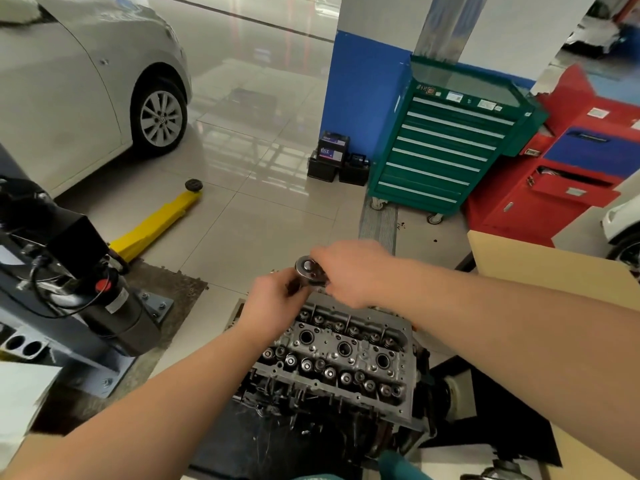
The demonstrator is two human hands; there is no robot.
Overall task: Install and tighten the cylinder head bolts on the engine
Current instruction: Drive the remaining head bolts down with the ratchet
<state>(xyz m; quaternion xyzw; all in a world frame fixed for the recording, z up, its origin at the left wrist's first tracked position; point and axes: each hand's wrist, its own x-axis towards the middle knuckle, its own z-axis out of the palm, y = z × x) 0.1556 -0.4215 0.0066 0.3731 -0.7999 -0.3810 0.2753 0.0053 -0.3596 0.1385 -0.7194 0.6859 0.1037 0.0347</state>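
Note:
The engine (pixel 332 403) stands on the floor below me, its grey cylinder head (pixel 343 355) facing up with valve springs and three dark round wells showing. Above the head's far end I hold a ratchet wrench (pixel 308 266) in the air. My right hand (pixel 349 271) grips its handle. My left hand (pixel 273 299) is closed on the dark piece under the ratchet's round head, likely a socket or extension. The far edge of the cylinder head is hidden behind both hands. No loose bolts are visible.
A black mat (pixel 249 441) lies under the engine. A lift post base with a motor (pixel 114 306) and a yellow lift arm (pixel 156 223) are to the left. A green tool cabinet (pixel 446 140), red cabinets (pixel 568 168) and cardboard (pixel 540 268) are to the right, a white car (pixel 86 81) at far left.

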